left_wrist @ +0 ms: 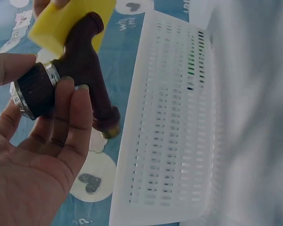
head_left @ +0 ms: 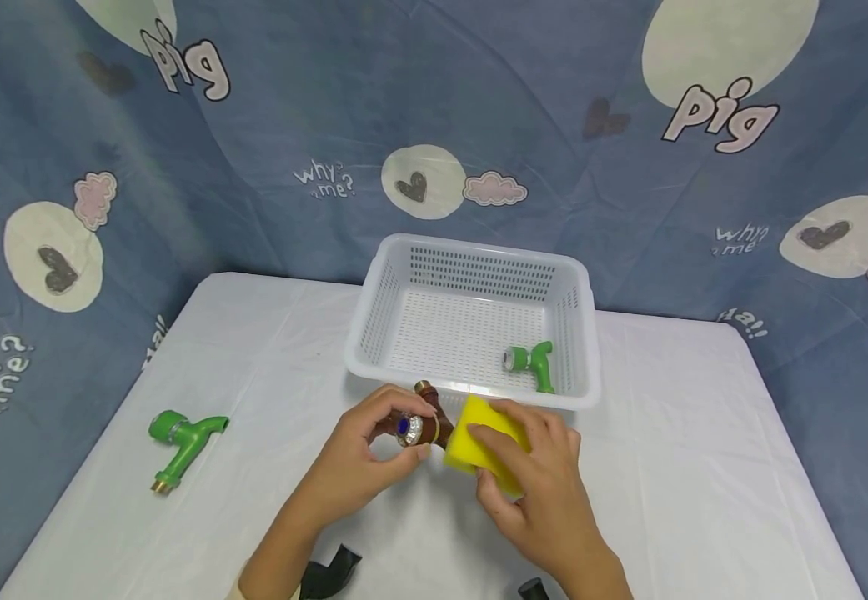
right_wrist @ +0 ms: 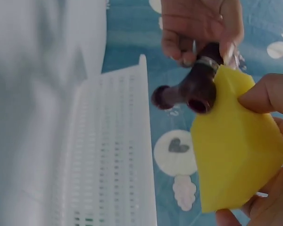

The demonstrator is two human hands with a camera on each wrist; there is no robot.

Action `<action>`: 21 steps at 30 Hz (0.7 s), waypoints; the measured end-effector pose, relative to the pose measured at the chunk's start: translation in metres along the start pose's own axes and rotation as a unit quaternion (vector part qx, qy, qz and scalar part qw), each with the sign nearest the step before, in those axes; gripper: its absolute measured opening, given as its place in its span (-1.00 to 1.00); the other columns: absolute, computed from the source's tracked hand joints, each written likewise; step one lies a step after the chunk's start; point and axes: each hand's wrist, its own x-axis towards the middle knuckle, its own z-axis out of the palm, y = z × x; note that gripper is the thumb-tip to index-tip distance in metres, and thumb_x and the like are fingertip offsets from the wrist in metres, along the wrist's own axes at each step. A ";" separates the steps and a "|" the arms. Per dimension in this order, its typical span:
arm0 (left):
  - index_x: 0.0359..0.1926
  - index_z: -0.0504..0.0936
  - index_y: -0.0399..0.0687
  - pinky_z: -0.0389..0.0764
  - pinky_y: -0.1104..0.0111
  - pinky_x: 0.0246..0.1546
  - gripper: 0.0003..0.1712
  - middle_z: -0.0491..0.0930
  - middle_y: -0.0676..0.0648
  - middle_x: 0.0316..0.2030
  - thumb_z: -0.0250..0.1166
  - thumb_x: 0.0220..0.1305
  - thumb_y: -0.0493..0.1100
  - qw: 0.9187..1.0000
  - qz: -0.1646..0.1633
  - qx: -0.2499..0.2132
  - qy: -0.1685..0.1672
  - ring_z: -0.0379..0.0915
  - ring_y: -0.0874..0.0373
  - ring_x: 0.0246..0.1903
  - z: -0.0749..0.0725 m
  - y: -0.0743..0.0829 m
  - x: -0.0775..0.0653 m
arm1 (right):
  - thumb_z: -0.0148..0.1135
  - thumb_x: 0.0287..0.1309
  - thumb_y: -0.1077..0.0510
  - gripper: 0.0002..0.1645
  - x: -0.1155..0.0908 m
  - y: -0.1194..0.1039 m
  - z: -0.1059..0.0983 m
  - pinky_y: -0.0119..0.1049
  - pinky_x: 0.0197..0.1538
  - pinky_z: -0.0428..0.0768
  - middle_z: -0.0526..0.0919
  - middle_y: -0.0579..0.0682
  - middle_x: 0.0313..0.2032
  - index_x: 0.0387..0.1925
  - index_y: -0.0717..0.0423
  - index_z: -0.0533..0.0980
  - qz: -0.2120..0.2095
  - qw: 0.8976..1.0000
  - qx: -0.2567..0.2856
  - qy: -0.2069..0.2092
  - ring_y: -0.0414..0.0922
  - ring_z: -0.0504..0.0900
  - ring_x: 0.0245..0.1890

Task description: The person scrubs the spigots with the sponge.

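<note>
My left hand (head_left: 362,454) grips a dark brown faucet (left_wrist: 85,66) by its ribbed knob, thumb on one side and fingers on the other. The knob has a silver rim and a blue centre; a brass-coloured threaded end (left_wrist: 111,132) points toward the basket side. In my right hand (head_left: 542,483) is a yellow sponge (right_wrist: 236,146), pinched between thumb and fingers. The sponge touches the faucet's spout side in the right wrist view. Both hands are above the white table, just in front of the basket.
A white perforated basket (head_left: 471,392) stands at the table's back, with a green faucet (head_left: 539,367) inside at its right. Another green faucet (head_left: 186,446) lies on the left of the white table (head_left: 704,467). Black pieces (head_left: 332,571) lie near the front edge, partly hidden or cut off.
</note>
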 end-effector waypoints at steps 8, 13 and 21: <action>0.06 0.64 0.12 0.65 0.27 0.05 -0.55 0.56 -0.02 0.15 0.46 0.26 -0.42 0.998 0.022 -0.046 -0.045 0.51 -0.01 0.12 -0.005 0.000 0.000 | 0.39 -0.06 0.23 -0.45 0.001 0.010 -0.009 0.03 0.00 0.23 0.58 0.06 0.25 0.08 -0.02 0.68 0.000 0.999 0.011 0.041 0.10 0.42 0.16; 0.03 0.65 0.14 0.65 0.29 -0.03 -0.59 0.49 -0.09 0.18 0.47 0.27 -0.38 0.996 0.025 -0.046 -0.073 0.50 0.01 0.06 -0.002 0.002 -0.001 | 0.45 0.04 0.16 -0.38 0.002 0.009 -0.007 -0.08 0.12 0.24 0.55 0.11 0.27 0.21 0.09 0.60 0.003 0.997 0.043 0.066 0.11 0.42 0.16; 0.04 0.70 0.14 0.67 0.24 -0.01 -0.61 0.49 -0.01 0.05 0.46 0.29 -0.37 0.992 0.046 -0.051 -0.108 0.51 0.04 0.00 0.000 0.002 -0.002 | 0.45 0.06 0.19 -0.56 0.001 0.011 -0.001 0.05 -0.01 0.21 0.52 0.11 0.29 0.04 0.01 0.68 -0.009 0.999 0.002 0.037 0.16 0.38 0.19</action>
